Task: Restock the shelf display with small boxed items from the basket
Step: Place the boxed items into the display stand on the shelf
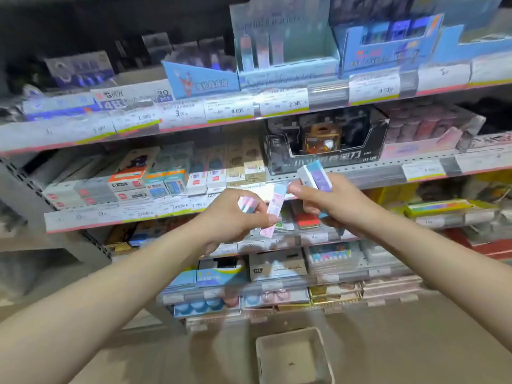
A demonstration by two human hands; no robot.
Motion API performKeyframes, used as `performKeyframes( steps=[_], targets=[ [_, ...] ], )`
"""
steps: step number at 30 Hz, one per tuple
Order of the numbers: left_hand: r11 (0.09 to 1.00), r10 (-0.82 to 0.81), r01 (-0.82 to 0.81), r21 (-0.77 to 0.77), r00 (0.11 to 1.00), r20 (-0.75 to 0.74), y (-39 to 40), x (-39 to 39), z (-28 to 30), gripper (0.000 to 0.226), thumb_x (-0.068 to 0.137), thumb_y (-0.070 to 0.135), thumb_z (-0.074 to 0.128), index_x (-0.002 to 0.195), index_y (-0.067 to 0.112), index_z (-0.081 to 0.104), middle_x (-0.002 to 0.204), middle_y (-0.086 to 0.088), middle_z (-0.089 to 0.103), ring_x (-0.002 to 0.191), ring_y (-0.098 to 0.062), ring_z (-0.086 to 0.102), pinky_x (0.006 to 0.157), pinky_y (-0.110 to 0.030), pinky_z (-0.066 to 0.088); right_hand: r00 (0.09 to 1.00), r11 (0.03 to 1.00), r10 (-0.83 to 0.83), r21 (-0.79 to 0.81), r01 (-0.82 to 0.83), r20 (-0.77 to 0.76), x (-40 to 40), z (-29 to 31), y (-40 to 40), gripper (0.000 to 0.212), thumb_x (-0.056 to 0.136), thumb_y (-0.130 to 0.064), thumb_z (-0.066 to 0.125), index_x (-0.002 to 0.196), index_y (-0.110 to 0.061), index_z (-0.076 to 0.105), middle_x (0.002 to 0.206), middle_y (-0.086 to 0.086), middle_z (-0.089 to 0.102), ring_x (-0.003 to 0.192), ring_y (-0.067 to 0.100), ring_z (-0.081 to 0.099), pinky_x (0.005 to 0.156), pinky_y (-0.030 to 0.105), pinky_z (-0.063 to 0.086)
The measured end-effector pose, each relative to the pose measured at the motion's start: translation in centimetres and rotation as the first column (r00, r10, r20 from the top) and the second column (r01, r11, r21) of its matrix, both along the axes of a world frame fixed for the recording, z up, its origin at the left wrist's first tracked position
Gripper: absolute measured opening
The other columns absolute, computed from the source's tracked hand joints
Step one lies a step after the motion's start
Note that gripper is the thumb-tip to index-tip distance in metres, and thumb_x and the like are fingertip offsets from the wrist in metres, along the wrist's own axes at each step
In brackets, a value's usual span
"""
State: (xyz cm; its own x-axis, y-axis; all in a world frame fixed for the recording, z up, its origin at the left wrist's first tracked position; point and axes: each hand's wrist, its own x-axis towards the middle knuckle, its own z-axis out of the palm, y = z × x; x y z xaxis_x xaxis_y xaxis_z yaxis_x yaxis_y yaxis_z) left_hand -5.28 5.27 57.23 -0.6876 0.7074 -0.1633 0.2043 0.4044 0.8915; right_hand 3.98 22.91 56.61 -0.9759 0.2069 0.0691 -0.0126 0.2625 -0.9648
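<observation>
I have both hands up in front of the middle shelf (360,173); my left hand (232,214) is clenched round a small pink-and-blue box while its thumb and forefinger pinch a long pastel box (274,210) held on end, I judge so it can be slid upright into a row; my right hand (329,206) grips a stack of white, blue and purple boxes (315,177), raised towards the shelf edge, likely as the stock to feed from; the basket (293,356) sits on the floor below, between my arms, and looks nearly emptied. Of the writing, motion blur spoils most; I can read price tags "3.00" and "4.00" on the upper rail (210,112), and "48" and "30" on a box (116,99) at the upper left; the black carton (327,139) carries characters I cannot read.
</observation>
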Motion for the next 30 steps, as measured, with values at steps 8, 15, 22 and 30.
performKeyframes(
  steps=[8, 15, 22, 30],
  targets=[
    [0.993, -0.01, 0.025, 0.116, 0.992, -0.124, 1.3, 0.6, 7.0, 0.017, 0.078, 0.014, 0.073, 0.074, 0.002, 0.061, 0.06, -0.018, 0.049, 0.037, -0.015, 0.025, 0.04, -0.017, 0.019, 0.993, 0.999, -0.037, 0.001, 0.037, -0.115, -0.2, 6.6, -1.2, 0.03, 0.083, -0.022, 0.064, 0.057, -0.019, 0.049, 0.044, -0.005, 0.042, 0.034, 0.01, 0.026, 0.036, 0.014, 0.02],
    [0.987, -0.024, 0.057, 0.152, 0.977, -0.211, 4.9, -0.2, 11.5, 0.01, 0.08, 0.022, 0.071, 0.079, 0.012, 0.069, 0.066, -0.017, 0.065, 0.047, -0.018, 0.035, 0.049, -0.022, 0.028, 0.981, 0.994, -0.069, 0.066, 0.082, -0.181, -1.3, 11.4, 2.5, 0.034, 0.085, -0.026, 0.061, 0.055, -0.017, 0.046, 0.039, -0.007, 0.041, 0.03, 0.011, 0.028, 0.035, 0.013, 0.019],
    [0.991, -0.111, -0.009, -0.134, 0.512, -0.852, 8.7, -5.2, 15.4, 0.019, 0.088, 0.008, 0.056, 0.102, 0.01, 0.068, 0.1, -0.006, 0.071, 0.098, -0.023, 0.063, 0.086, -0.033, 0.046, 0.97, 0.969, -0.088, 0.206, 0.136, -0.227, -5.3, 15.5, 8.5, 0.03, 0.083, -0.017, 0.059, 0.055, -0.012, 0.049, 0.044, -0.001, 0.043, 0.031, 0.01, 0.028, 0.033, 0.014, 0.02],
    [0.8, -0.403, -0.439, -0.409, 0.112, -0.908, 11.2, -8.5, 17.5, 0.055, 0.085, 0.012, 0.048, 0.137, 0.024, 0.035, 0.124, -0.006, 0.051, 0.089, -0.034, 0.062, 0.061, -0.037, 0.044, 0.973, 0.906, 0.037, 0.418, 0.064, -0.23, -9.9, 18.8, 11.9, 0.03, 0.083, -0.018, 0.053, 0.055, -0.008, 0.054, 0.062, 0.021, 0.05, 0.036, 0.02, 0.033, 0.034, 0.016, 0.024]
  ],
)
